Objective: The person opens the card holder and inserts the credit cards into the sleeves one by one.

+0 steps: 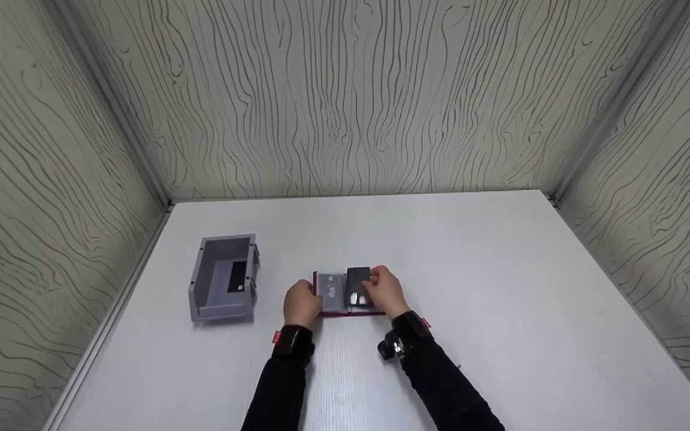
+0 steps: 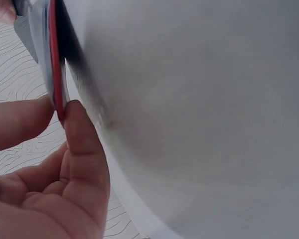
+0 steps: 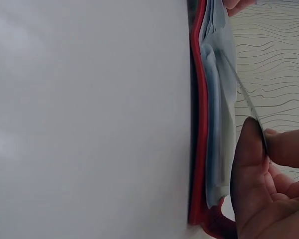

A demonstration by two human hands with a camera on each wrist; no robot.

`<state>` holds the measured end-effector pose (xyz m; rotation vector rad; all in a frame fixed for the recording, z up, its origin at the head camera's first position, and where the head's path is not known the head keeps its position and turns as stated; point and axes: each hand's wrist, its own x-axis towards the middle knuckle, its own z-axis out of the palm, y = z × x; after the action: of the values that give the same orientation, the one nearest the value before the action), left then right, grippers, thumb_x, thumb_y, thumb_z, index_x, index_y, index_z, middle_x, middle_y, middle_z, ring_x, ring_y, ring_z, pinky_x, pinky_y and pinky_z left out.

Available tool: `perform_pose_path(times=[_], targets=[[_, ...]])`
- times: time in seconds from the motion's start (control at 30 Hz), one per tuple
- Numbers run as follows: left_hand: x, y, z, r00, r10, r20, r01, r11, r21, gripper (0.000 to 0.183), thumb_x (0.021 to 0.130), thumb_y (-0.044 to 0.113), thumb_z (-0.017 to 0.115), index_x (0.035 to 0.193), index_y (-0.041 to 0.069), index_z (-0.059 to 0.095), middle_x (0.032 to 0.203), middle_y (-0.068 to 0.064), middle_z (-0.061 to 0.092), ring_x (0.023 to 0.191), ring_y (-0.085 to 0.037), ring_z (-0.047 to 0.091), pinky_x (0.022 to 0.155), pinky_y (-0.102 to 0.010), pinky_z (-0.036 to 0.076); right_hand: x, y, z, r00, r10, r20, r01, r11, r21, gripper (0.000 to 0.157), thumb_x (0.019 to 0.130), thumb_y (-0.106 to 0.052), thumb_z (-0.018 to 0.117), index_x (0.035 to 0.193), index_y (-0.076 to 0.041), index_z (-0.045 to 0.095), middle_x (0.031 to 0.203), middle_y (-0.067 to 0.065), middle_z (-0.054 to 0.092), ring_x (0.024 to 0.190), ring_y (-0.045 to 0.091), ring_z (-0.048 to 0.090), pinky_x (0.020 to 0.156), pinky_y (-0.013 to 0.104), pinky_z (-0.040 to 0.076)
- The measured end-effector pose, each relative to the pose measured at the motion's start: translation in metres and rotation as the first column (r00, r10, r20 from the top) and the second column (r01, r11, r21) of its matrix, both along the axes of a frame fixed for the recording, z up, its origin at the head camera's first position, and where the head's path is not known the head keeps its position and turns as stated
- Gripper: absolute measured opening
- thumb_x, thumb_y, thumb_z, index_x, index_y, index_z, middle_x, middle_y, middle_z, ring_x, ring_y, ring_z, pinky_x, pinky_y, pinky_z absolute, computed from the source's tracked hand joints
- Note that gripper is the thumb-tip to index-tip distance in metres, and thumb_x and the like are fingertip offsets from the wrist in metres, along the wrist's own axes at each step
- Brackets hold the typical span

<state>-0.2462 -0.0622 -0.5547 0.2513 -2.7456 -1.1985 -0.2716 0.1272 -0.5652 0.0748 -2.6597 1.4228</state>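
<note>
A red card holder (image 1: 331,293) with clear plastic sleeves lies spread on the table; the left sleeve shows a card lettered "Vip". My left hand (image 1: 302,304) pinches its left edge, and in the left wrist view thumb and finger close on the red cover (image 2: 56,69). Between thumb and fingers, my right hand (image 1: 387,292) holds a dark card (image 1: 357,282) over the right-hand page. Seen from the right wrist, that card (image 3: 243,92) stands tilted, its far end at the sleeves (image 3: 217,114). Whether that end is inside a pocket I cannot tell.
To the left of the card holder stands a grey plastic bin (image 1: 225,312) with a flat black item (image 1: 237,276) inside. The white table (image 1: 471,257) meets wood-patterned panels (image 1: 351,108) at the back and both sides.
</note>
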Motion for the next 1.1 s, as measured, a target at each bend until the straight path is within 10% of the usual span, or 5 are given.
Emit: perform_pose_path(times=[1.1], targets=[[-0.003, -0.002, -0.006, 0.997, -0.019, -0.081, 0.018, 1.0, -0.011, 0.012, 0.074, -0.003, 0.063, 0.085, -0.005, 0.066, 0.08, -0.016, 0.067, 0.078, -0.036, 0.064, 0.074, -0.046, 0.05, 0.003, -0.021, 0.002, 1.0, 0.01, 0.029, -0.016, 0.978, 0.206, 0.028, 0.089, -0.007, 0.069, 0.109, 0.01, 0.061, 0.09, 0.016, 0.067, 0.087, 0.031, 0.064, 0.083, 0.044, 0.05]])
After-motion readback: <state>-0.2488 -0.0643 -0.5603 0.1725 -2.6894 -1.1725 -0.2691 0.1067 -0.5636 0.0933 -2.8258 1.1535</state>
